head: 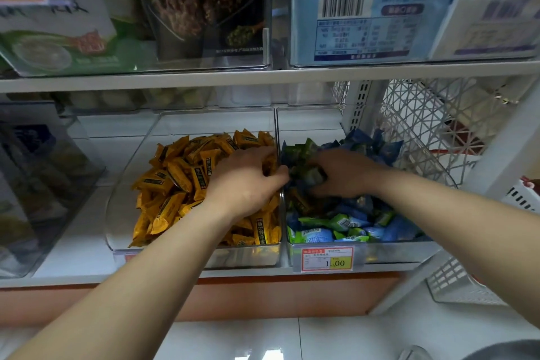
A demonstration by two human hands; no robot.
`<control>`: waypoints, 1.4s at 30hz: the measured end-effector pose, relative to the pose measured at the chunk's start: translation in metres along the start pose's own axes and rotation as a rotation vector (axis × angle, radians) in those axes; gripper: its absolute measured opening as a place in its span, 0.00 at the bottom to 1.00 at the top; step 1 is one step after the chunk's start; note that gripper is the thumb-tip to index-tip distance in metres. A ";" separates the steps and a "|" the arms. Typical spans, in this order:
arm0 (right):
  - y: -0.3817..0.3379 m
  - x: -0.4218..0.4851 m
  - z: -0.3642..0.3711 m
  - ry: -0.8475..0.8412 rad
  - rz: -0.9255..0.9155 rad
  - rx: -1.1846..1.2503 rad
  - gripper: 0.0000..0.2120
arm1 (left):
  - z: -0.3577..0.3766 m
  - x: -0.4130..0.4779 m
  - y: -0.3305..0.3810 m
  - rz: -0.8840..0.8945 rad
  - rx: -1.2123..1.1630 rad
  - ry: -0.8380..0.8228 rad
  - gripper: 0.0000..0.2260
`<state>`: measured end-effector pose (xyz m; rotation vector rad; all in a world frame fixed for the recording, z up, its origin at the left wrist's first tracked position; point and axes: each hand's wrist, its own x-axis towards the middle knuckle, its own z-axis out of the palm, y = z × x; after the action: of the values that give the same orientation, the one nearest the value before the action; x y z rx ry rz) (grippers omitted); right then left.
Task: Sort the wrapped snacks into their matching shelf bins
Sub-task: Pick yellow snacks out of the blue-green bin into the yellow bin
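While both forearms reached in over the front edge of the shelf (73, 231), the two hands worked side by side, one on either side of the wall between two clear bins. The left hand (248, 181) lay palm down in the left bin (122, 213), at its right wall, with the fingers curled down into the yellow snacks (169, 184) heaped there; whether it held any of them could not be told. The right hand (347, 174) was in the right bin (385, 251), near its left wall, clamped on a bunch of dark green snacks (305, 168) that stuck out past thumb and fingers toward the left hand. Under and in front of it lay the blue and green snacks (350, 228), filling that bin up to its front wall, and one yellow-brown wrapper (301, 202) showed among them just below the right hand. A price tag (327, 259) marked 1.00 hung on the right bin's front. A white lattice basket (423, 126) stood at the shelf's right end, just beside the right bin. Boxed goods (365, 26) stood in clear bins on the shelf above.
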<state>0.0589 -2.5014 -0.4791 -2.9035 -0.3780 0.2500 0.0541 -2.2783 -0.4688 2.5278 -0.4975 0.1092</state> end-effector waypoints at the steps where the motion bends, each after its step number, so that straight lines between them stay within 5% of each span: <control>1: 0.008 -0.002 -0.009 0.078 0.018 -0.004 0.20 | 0.000 0.000 -0.001 0.002 -0.001 0.002 0.29; 4: 0.029 -0.005 -0.030 0.148 0.209 -0.116 0.23 | 0.001 0.001 -0.002 0.006 -0.002 0.007 0.28; 6: 0.028 -0.010 -0.031 0.132 0.373 -0.251 0.34 | 0.001 0.000 -0.002 0.007 -0.001 0.006 0.29; 8: 0.012 -0.011 -0.022 0.318 0.295 -0.318 0.36 | 0.001 0.001 -0.001 0.006 0.003 0.007 0.29; 10: -0.009 -0.009 -0.007 0.413 0.031 -0.228 0.22 | 0.002 0.001 -0.001 0.002 0.004 0.008 0.30; 12: -0.029 -0.005 0.006 0.183 -0.054 0.041 0.12 | 0.002 0.002 -0.001 -0.002 0.009 0.013 0.30; 14: -0.037 0.005 0.020 -0.042 -0.012 0.132 0.15 | 0.002 0.001 -0.001 -0.003 0.009 0.022 0.30; 17: -0.033 0.018 0.025 -0.151 0.012 0.030 0.20 | 0.003 0.000 -0.003 0.012 0.003 0.022 0.30; 21: -0.026 0.020 0.023 -0.253 0.010 0.049 0.14 | 0.001 0.000 -0.006 0.019 0.020 0.004 0.29; 27: -0.021 -0.005 -0.005 0.147 -0.017 0.268 0.06 | -0.007 -0.006 -0.001 0.117 0.015 0.063 0.22; 30: -0.030 -0.020 -0.029 0.422 -0.003 0.632 0.06 | -0.014 -0.009 0.009 0.185 0.033 0.190 0.23; 34: -0.041 -0.029 -0.038 0.419 -0.058 1.110 0.07 | -0.020 -0.012 0.021 0.203 -0.243 0.208 0.13; 38: -0.021 -0.021 -0.032 0.468 0.009 0.670 0.03 | -0.032 -0.008 -0.006 0.065 0.086 0.272 0.13; 42: 0.014 -0.013 -0.013 -0.029 0.127 0.011 0.20 | -0.034 -0.010 -0.011 0.069 0.172 0.258 0.18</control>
<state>0.0522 -2.5202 -0.4681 -2.9191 -0.1962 0.3124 0.0496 -2.2478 -0.4479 2.6113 -0.4880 0.5173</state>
